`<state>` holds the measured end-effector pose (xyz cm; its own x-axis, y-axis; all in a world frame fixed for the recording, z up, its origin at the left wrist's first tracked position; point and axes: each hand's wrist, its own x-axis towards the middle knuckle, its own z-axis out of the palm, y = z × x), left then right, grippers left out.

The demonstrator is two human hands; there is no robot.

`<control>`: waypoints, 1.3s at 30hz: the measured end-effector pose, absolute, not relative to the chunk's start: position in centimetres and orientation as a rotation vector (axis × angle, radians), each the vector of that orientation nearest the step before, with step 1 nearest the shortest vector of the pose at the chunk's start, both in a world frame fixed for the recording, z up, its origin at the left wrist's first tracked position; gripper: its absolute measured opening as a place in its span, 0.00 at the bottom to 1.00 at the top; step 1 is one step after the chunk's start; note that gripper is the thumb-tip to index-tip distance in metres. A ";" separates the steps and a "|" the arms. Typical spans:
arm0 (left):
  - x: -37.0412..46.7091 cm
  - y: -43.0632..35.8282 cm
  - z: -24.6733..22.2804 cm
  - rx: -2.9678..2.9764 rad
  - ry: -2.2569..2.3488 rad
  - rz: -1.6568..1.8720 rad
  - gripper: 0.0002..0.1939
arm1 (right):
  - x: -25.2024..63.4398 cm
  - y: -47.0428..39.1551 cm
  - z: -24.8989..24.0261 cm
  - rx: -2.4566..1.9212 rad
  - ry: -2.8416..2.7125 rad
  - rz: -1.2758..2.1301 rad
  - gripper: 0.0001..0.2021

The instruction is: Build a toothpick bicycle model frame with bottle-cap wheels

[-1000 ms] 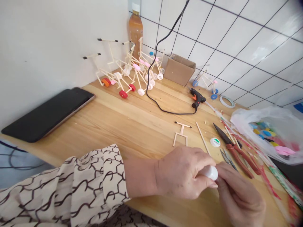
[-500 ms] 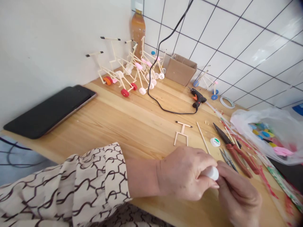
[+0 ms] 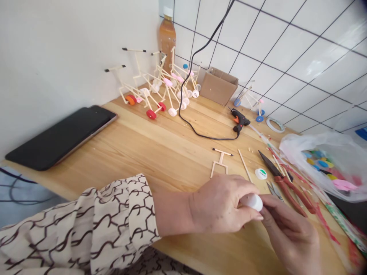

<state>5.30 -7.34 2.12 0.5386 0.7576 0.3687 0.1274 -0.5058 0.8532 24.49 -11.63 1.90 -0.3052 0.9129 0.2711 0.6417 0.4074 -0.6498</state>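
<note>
1. White plastic, apparently a cap (image 3: 254,202), sits between the thumb and fingers of the left hand (image 3: 225,204), which are clamped on it; its rounded end faces the right fingers.
2. The right hand (image 3: 291,231) has thumb and forefinger brought together just beside that cap. Whether they grip some small part, or touch the cap, I cannot tell.
3. Step in hand, as I judge it: close fingerwork on the cap, left hand steadying, right hand doing the finer work.
4. Just beyond the left knuckles lies a small stick frame (image 3: 221,158), one leg partly hidden by the hand. A loose stick (image 3: 244,165) lies beyond the left fingertips, a green-marked cap (image 3: 260,173) farther out.
5. Beyond the right fingers are pliers (image 3: 281,179), near enough to reach; the glue gun (image 3: 240,119) lies well past both hands.
6. The next move, I judge, calls for a firm left pinch, since the cap's smooth round side could slip, and small, light right-finger motions.
</note>
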 end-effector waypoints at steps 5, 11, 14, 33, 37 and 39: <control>5.3 -7.6 2.0 1.988 0.736 0.929 0.10 | 23.8 -11.9 1.8 -1.225 -2.164 0.279 0.12; 5.4 -8.0 2.0 1.983 0.749 0.911 0.08 | 23.1 -12.3 2.1 -1.129 -2.183 0.196 0.15; 5.4 -8.1 2.1 1.976 0.756 0.906 0.08 | 23.1 -12.3 2.2 -1.143 -2.159 0.261 0.14; 5.4 -7.5 1.9 1.933 0.753 0.929 0.09 | 23.6 -11.9 1.7 -1.293 -1.942 0.594 0.07; 5.4 -7.5 2.1 1.907 0.778 0.896 0.10 | 24.1 -11.9 1.6 -1.221 -2.066 0.502 0.11; 5.3 -7.5 2.2 1.906 0.765 0.877 0.09 | 24.2 -11.9 1.6 -1.198 -2.085 0.467 0.11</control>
<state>5.34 -7.50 2.18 0.5613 0.7819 0.2713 0.1627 -0.4257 0.8901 24.18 -11.93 1.65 -0.3466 0.8584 0.3781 0.6152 0.5124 -0.5992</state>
